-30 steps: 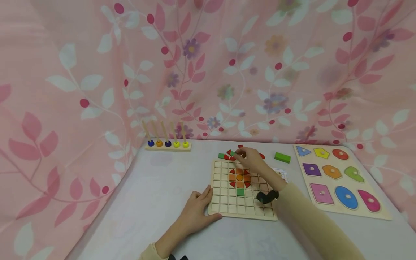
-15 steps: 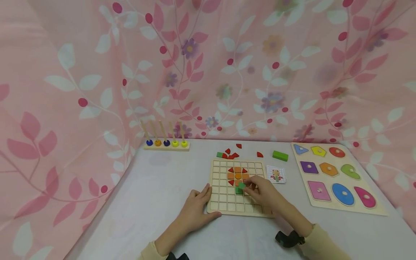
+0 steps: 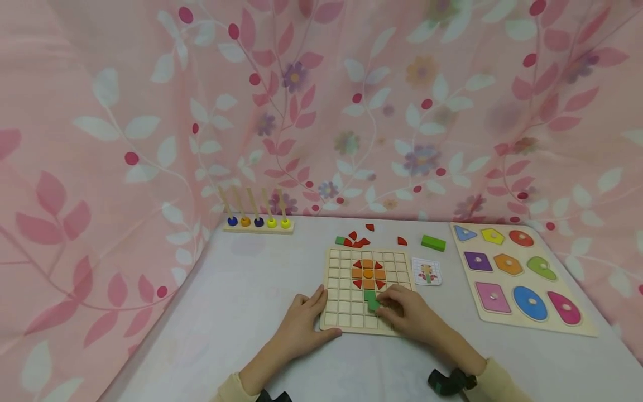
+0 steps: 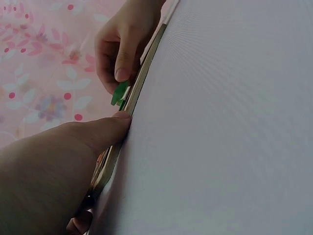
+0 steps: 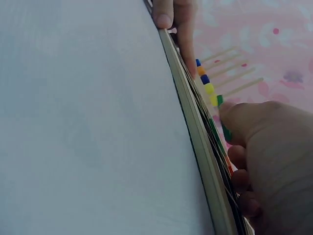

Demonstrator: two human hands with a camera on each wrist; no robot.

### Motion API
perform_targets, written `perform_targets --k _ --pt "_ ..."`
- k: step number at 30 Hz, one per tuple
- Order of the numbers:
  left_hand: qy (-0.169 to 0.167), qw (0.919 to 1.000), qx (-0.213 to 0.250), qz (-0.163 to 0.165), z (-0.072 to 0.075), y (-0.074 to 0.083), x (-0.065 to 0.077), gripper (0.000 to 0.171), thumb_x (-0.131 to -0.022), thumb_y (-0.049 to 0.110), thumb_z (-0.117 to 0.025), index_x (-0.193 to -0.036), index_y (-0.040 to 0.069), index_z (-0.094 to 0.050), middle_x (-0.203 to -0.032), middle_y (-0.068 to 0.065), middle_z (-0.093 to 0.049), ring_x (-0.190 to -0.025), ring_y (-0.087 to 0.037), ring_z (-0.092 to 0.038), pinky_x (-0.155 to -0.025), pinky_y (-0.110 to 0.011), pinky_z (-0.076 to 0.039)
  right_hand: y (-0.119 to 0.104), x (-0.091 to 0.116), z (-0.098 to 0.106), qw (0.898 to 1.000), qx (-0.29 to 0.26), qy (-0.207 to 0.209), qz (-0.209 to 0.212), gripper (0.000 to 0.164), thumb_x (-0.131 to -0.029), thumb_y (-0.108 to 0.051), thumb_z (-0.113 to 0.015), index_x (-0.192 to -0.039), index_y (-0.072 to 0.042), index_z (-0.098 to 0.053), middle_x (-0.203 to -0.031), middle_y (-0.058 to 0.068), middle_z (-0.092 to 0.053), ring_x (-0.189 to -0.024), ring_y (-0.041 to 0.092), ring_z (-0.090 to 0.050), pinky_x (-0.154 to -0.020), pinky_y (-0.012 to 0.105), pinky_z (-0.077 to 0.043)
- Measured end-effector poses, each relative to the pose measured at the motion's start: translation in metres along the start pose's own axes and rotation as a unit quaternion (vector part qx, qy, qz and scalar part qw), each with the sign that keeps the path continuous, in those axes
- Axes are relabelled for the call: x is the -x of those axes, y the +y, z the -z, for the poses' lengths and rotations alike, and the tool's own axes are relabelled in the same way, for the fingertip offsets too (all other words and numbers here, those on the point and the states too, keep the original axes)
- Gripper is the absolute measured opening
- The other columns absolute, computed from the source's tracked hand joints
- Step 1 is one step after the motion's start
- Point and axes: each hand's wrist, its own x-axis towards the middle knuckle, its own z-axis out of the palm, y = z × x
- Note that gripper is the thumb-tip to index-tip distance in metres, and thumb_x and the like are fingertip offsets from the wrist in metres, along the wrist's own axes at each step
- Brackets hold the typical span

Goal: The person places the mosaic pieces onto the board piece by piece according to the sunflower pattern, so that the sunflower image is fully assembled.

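Note:
A pale wooden grid board (image 3: 346, 318) lies on the table with a pattern of orange squares, red triangles (image 3: 380, 285) and an orange disc (image 3: 368, 274) in its upper middle. Below these sits a green square tile (image 3: 369, 295) in a cell. My right hand (image 3: 413, 315) pinches another green square tile (image 3: 374, 305) between thumb and fingertips, tilted just over the cell below. In the left wrist view this held tile (image 4: 119, 93) shows near the board's edge. At the board's lower left corner rests my left hand (image 3: 303, 326), fingers against the left edge, thumb along the front edge.
Loose red pieces (image 3: 353, 240) and a green tile (image 3: 340, 240) lie behind the board. A pattern card (image 3: 427, 271) and a green block (image 3: 433, 243) are to its right. Further right is a shape puzzle (image 3: 532, 279); a peg stand (image 3: 258, 229) stands back left.
My right hand has brought a green tile from the loose pieces behind the board down toward the cell below the seated green tile. The left hand stays at the corner.

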Motion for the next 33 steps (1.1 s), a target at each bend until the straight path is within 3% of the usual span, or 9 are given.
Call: perform_targets --k 7,18,26,33 --pt "0.001 1.0000 -0.005 -0.002 -0.0019 -0.0012 -0.0013 0.101 -0.088 0.071 -0.073 -0.160 0.005 -0.045 -0.171 -0.008 -0.035 -0.105 -0.014 -0.042 -0.085 -0.029 -0.041 0.0023 0.0014 -0.0028 0.999 0.000 0.012 0.038 0.021 -0.096 -0.024 -0.082 -0.113 -0.014 -0.078 -0.097 -0.010 -0.064 -0.079 0.003 -0.051 -0.065 0.020 -0.046" --pt "0.001 1.0000 -0.006 0.001 -0.0015 -0.0012 -0.0004 0.101 -0.088 0.070 -0.074 -0.160 0.005 -0.045 -0.171 -0.008 -0.035 -0.105 -0.014 -0.042 -0.084 -0.030 -0.041 0.0043 0.0013 -0.0082 0.999 0.002 0.037 0.028 0.025 -0.091 -0.020 -0.087 -0.113 -0.016 -0.078 -0.099 -0.011 -0.066 -0.086 0.005 -0.055 -0.072 0.022 -0.049" --pt "0.006 0.9999 -0.012 0.003 -0.0038 -0.0040 -0.0010 0.102 -0.087 0.072 -0.074 -0.160 0.006 -0.046 -0.171 -0.007 -0.035 -0.105 -0.014 -0.042 -0.083 -0.030 -0.041 0.0042 -0.0004 -0.0080 0.999 -0.006 0.035 0.016 0.023 -0.092 -0.022 -0.086 -0.112 -0.018 -0.078 -0.098 -0.014 -0.065 -0.085 0.006 -0.054 -0.070 0.021 -0.047" --pt "0.005 0.9999 -0.010 0.001 -0.0039 -0.0033 -0.0010 0.102 -0.087 0.071 -0.075 -0.160 0.006 -0.046 -0.171 -0.007 -0.036 -0.104 -0.014 -0.041 -0.082 -0.029 -0.040 0.0056 0.0004 -0.0090 0.998 -0.006 0.047 0.033 0.022 -0.090 -0.017 -0.086 -0.111 -0.014 -0.078 -0.096 -0.013 -0.064 -0.082 0.004 -0.052 -0.068 0.021 -0.046"
